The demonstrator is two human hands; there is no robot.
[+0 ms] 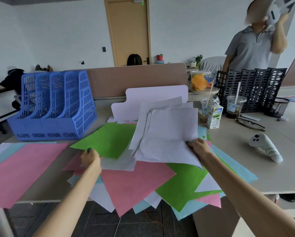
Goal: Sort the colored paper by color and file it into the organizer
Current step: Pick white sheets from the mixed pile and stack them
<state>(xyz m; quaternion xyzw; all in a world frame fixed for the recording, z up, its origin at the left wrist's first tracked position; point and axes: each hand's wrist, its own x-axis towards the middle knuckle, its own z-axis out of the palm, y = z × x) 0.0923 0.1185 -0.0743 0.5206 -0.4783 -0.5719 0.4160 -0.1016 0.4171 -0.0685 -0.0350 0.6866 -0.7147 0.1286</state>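
Right hand pinches a fanned bundle of white sheets by its near corner, lifted off the pile and tilted up. Left hand pinches the near edge of a green sheet, thumb on top. The hands are apart, each clamped on its own paper.

Under both lies the unsorted pile of pink, green, blue and white, overhanging the near edge of the desk. A sorted pink stack lies flat at left. The blue organizer is at far left and its slots look empty.

Step looks like gathering whites while clearing green. To do it well: square the loose fan before adding more, slide the green out flat so the overhanging sheets don't slip off, and keep clear of the milk carton and cups on the right.
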